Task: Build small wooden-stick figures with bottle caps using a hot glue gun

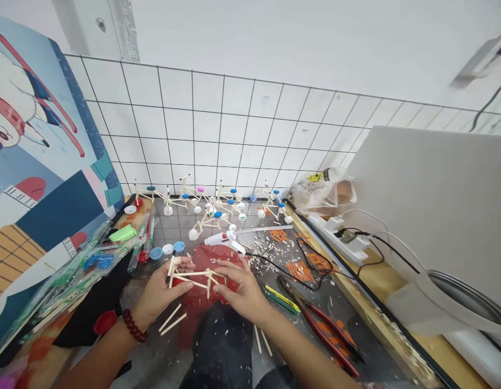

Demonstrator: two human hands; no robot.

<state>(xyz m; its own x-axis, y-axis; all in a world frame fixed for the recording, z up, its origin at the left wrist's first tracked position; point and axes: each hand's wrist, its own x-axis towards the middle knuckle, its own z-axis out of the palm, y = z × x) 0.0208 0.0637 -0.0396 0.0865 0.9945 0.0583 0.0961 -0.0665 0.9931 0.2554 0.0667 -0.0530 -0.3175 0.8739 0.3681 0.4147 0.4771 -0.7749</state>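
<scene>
A small frame of pale wooden sticks (191,274) is held between both hands over a red patch of the dark work surface. My left hand (163,286), with a dark red bead bracelet at the wrist, has its fingers and thumb around the frame's left end. At the right end, my right hand (242,289) pinches the sticks near a joint. Just beyond the hands lies a white glue gun (224,240). Blue and white bottle caps (167,249) sit behind my left hand. Loose sticks (173,324) lie nearer the body.
Several finished stick figures with cap wheels (218,215) stand at the back. Red-handled pliers (327,332) and yellow-green cutters (281,300) lie to the right. A power strip (343,240) is beyond the wooden edge. Plastic-wrapped packets (67,292) cover the left side.
</scene>
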